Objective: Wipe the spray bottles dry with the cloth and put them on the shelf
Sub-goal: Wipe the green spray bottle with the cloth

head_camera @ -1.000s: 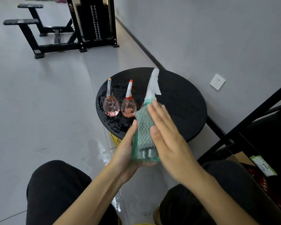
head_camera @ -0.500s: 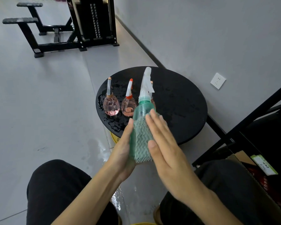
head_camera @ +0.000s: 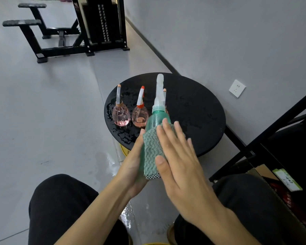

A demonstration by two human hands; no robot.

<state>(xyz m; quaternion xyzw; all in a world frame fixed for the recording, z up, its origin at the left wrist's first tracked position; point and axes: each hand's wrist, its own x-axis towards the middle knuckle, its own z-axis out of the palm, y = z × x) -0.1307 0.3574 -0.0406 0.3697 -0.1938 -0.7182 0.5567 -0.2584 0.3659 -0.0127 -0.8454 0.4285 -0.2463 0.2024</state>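
The left hand (head_camera: 133,167) cups the green spray bottle (head_camera: 155,121) from below and behind, fingers curled round its body, holding it upright above the near edge of the round black table (head_camera: 198,110). The right hand (head_camera: 179,165) lies flat, fingers straight and together, pressing the green cloth (head_camera: 151,152) against the bottle's side. Two pink spray bottles (head_camera: 120,114) stand on the wet table behind.

- Left hand (head_camera: 133,171): palm turned inward, cupping the green bottle (head_camera: 155,121) from its left side, thumb up along the cloth (head_camera: 151,152).
- Right hand (head_camera: 179,165): flat, fingers (head_camera: 168,131) straight and together, pressing cloth against bottle's front.
- Both forearms bare, reaching fwd over the knees.
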